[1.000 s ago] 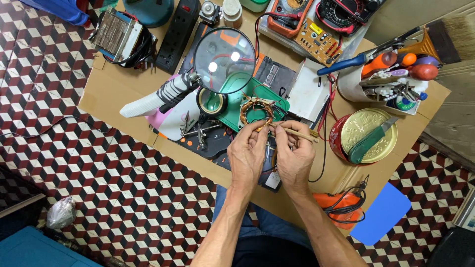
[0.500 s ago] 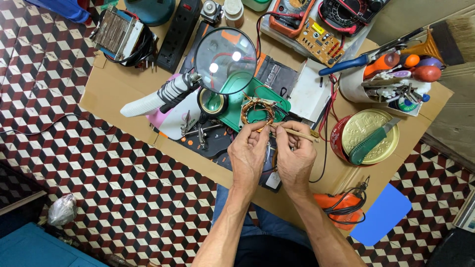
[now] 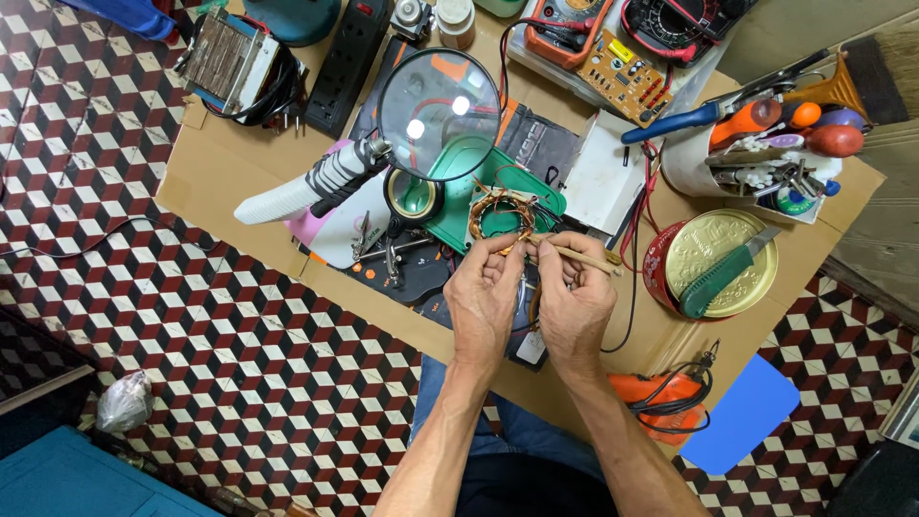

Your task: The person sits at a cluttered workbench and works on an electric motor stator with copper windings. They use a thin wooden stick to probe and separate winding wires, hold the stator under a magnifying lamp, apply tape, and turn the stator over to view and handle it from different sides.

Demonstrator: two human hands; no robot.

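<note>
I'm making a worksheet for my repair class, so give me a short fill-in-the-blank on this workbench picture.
1. Both hands work at a ring-shaped coil of ____-coloured wire.
2. The right hand holds a thin wooden ____.
3. The green-handled knife lies on a round ____-coloured tin lid.
4. A big round ____ glass stands above the left hand.

Missing words: copper; stick; gold; magnifying

left hand (image 3: 485, 299) raised, fingers pinched | right hand (image 3: 572, 304) beside, fingers curled

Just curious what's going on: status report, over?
Left hand pinching copper coil. Right hand holding thin stick at coil. Magnifier stands behind, clear.
</note>
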